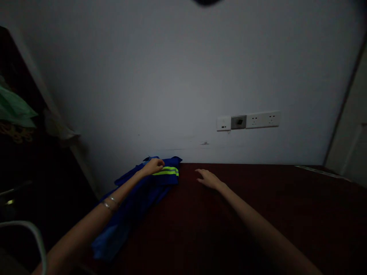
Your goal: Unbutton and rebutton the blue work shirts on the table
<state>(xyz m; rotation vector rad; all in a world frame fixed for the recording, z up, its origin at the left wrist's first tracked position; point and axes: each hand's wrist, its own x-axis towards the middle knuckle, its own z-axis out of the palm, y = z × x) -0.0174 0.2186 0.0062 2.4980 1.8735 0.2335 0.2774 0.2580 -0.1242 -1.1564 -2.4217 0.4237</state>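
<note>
A blue garment (137, 198) with a yellow-green reflective stripe lies along the left edge of a dark red table (258, 214), part of it hanging over the edge. My left hand (153, 166) rests on its far end beside the stripe, fingers curled onto the cloth. A bracelet is on that wrist. My right hand (208, 178) lies flat on the bare tabletop just right of the garment, fingers stretched out, holding nothing.
A grey wall stands right behind the table, with a row of white sockets (248, 121) on it. Dark shelving with a green bag (14, 109) stands at the left. A door frame (344, 110) is at the right. The room is dim.
</note>
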